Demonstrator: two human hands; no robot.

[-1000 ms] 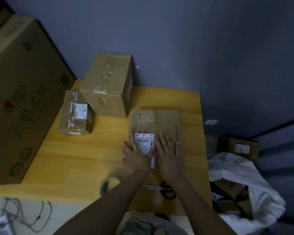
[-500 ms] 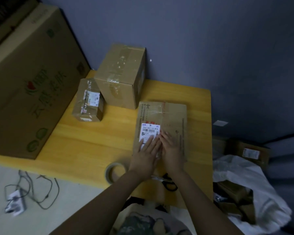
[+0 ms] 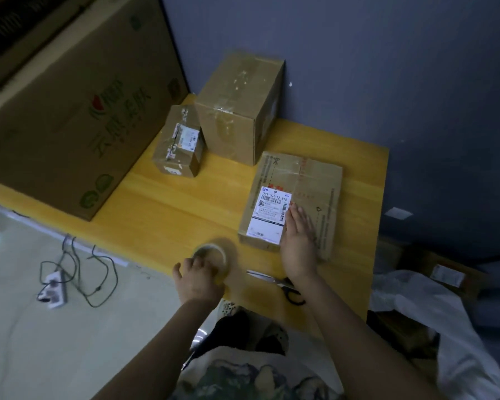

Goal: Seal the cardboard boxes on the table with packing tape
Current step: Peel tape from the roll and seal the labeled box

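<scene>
We see black-handled scissors lying closest to us, blades pointing left. On the pale floor at left, a white power strip sits among tangled dark cables. At right, a crumpled white sheet lies beside a labelled carton, below the grey-blue wall.

- I see a yellow, wood-grain table.
- Right: brown flat box, white label with black barcode.
- Left carton: brown, green lettering, red mark.
- Tape roll looks pale, translucent.
</scene>
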